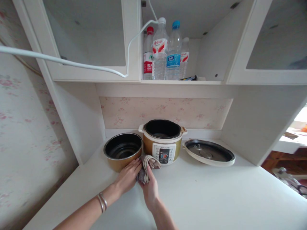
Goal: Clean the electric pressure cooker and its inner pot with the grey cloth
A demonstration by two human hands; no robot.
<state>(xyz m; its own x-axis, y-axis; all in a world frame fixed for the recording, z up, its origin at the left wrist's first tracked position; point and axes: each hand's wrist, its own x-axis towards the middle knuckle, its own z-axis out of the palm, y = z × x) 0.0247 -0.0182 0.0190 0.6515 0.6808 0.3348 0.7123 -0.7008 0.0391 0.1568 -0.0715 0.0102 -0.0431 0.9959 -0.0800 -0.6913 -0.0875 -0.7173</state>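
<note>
Right hand (151, 191) pinching crumpled brownish cloth (145, 167); left hand (127, 176) flat against gold pot (116, 164).

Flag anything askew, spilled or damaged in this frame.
A white cable crosses in front of the white glass-doored cabinet, which looks untidy. Also odd: the round cream-and-black lid lies inner side up on the white counter. No spill or damage shows.

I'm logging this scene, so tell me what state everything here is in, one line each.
Round gold-coloured pot: uncovered, left hand against its side.
Round gold-and-white electric cooker: uncovered; whether powered, I can't tell.
White-rimmed round lid: detached, lying underside up.
Brown-and-cream fabric cloth: bunched, held in the right hand.
Four clear plastic bottles: upright, capped.
</note>
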